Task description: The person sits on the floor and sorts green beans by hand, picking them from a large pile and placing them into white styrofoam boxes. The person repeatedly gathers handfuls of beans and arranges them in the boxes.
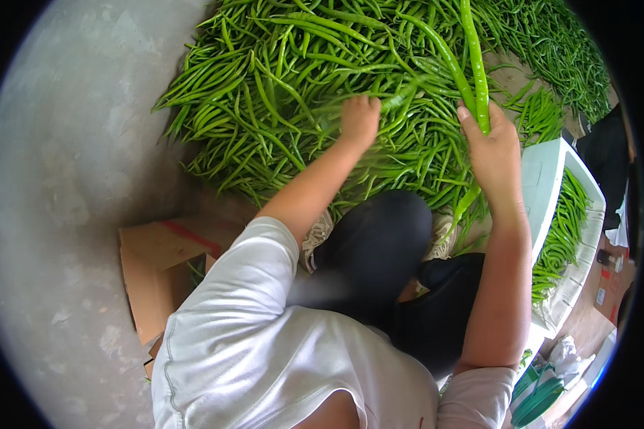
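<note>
A broad heap of long green chili peppers (279,107) lies on the floor in front of my knees. My right hand (491,142), at the heap's right side, grips several long chili peppers (476,64). Two of them point away from me, and a tapering end (464,206) hangs out below the palm. Over the middle of the heap, my left hand (360,122) is closed, its fingers partly hidden. A motion-blurred green chili pepper (400,101) sticks out from it to the right.
A white foam box (542,182) holding chili peppers stands at my right. Beyond it lies another heap of thinner, darker green peppers (563,59). An open cardboard box (150,279) sits at my left on the concrete floor (70,161). Plastic bags (566,356) lie at lower right.
</note>
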A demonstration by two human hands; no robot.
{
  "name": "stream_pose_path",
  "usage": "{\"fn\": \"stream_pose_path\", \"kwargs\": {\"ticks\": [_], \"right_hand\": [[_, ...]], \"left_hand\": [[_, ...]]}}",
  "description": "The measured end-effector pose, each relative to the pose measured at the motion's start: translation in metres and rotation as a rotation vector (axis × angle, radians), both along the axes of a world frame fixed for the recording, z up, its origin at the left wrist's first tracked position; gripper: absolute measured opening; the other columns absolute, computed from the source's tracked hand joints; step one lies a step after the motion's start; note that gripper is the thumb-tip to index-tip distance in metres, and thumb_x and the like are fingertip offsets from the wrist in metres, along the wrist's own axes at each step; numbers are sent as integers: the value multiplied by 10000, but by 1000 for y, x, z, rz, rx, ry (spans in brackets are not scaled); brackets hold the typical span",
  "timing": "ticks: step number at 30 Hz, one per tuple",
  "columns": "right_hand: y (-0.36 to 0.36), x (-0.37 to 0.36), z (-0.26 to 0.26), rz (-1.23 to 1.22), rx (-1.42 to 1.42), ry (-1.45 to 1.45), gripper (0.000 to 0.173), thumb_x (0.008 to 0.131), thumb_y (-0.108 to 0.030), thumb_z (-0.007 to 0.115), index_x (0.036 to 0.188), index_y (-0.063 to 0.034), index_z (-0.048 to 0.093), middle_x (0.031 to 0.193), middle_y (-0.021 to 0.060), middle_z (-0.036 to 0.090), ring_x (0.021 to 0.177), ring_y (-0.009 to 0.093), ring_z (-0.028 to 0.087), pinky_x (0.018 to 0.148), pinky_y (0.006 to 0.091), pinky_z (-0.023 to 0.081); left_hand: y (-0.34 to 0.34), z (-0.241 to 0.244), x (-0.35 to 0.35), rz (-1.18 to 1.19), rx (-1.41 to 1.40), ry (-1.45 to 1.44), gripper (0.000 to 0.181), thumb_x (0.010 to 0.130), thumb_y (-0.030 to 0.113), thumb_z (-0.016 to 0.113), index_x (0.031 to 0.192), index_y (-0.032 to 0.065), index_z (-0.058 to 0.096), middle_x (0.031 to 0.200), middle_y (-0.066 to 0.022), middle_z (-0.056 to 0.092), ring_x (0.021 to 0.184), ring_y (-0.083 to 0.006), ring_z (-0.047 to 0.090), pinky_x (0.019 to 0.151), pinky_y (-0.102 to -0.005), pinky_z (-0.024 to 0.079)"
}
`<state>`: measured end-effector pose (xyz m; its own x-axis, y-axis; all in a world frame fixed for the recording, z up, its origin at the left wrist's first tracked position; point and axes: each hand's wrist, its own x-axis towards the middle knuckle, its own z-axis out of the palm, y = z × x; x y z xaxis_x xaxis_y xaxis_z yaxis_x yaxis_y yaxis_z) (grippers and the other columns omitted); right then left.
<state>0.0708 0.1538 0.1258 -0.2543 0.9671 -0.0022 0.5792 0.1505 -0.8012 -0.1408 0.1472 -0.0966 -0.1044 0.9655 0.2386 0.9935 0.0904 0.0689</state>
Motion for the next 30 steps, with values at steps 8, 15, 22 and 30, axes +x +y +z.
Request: {"fn": "stream_pose_path", "kwargs": {"ticks": [8,15,22,30], "right_hand": [[-1,-8,-5,-1,-1,33,282,850,-259,581,995,-18,597,738,129,601,673,230,550,674,346,432],[-3,-6,-4,-15,-36,-1,297,845,-270,585,1010,-23,600,742,128,610,680,231,558,682,342,434],[-3,-8,-8,2,10,0,301,848,-276,583,1009,-23,601,719,124,595,654,213,541,668,334,430],[-3,-10,-4,0,-51,-24,302,850,-283,579,1005,-25,602,706,117,587,646,210,531,665,332,427]], "left_hand": [[-64,-11,42,-409,16,2,252,757,89,503,1003,79,559,802,-78,580,840,-254,517,725,-387,422],[-31,33,-22,-133,184,-107,268,798,4,509,1022,131,585,789,-96,617,731,-252,565,611,-381,474],[15,74,-131,282,156,-408,686,749,283,730,1286,12,401,1231,-193,502,1090,-325,532,895,-415,457],[-71,21,-179,434,-346,-615,216,841,234,622,972,65,655,956,-116,648,861,-243,611,772,-369,479]]}}
